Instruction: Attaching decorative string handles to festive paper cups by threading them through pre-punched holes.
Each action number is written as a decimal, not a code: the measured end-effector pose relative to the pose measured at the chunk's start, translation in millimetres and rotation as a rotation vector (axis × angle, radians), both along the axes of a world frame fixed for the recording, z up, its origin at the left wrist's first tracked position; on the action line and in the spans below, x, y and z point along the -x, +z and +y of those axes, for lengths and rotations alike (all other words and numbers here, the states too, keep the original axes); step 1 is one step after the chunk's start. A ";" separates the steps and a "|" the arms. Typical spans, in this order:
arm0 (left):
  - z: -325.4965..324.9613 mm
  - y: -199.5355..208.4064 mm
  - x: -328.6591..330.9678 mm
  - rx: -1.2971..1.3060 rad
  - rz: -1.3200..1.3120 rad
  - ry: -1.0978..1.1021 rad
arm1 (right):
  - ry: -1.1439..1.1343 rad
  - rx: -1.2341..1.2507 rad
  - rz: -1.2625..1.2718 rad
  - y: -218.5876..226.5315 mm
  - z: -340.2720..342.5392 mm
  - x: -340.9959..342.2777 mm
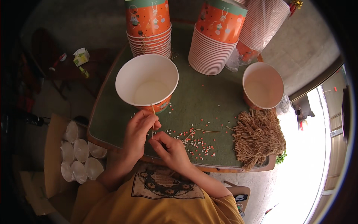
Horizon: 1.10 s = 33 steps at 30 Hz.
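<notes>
A thin tan string (pixel 153 108) runs down in front of the rim of a large orange paper bucket (pixel 164 101) with a white inside. My left hand (pixel 138 130) pinches this string just below the rim. Lower down, the fingertips of my right hand (pixel 169 149) are closed on its lower end; whether a bead is there is too small to tell. Small white and orange beads (pixel 201 145) lie scattered on the green tabletop (pixel 197 97) to the right of my hands. Among them rests a loose piece of string (pixel 203 130).
Stacked orange paper buckets (pixel 149 41) and a second stack (pixel 212 56) stand at the back, beside plastic-wrapped ones (pixel 261 26). At right are a single bucket (pixel 263 86) and a brown bundle of strings (pixel 257 138). A cardboard box (pixel 54 153) holds several clear cups (pixel 81 150) at lower left.
</notes>
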<state>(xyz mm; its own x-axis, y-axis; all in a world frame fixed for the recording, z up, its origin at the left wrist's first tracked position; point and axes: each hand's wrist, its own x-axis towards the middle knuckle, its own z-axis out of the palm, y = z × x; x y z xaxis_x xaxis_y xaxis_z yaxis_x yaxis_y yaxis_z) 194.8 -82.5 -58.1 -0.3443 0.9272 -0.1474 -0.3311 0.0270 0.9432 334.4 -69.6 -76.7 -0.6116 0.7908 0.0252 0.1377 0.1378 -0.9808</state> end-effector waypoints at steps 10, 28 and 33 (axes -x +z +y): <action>26.0 -8.9 6.3 -0.174 0.217 0.265 | -0.053 -0.571 -0.047 -11.2 -7.4 7.2; 32.0 -17.6 -29.7 -0.501 1.310 0.079 | -0.173 -0.010 0.262 43.7 4.1 -57.9; 43.7 17.4 -8.4 -0.210 1.515 0.229 | -0.375 0.106 0.463 63.8 17.4 -79.8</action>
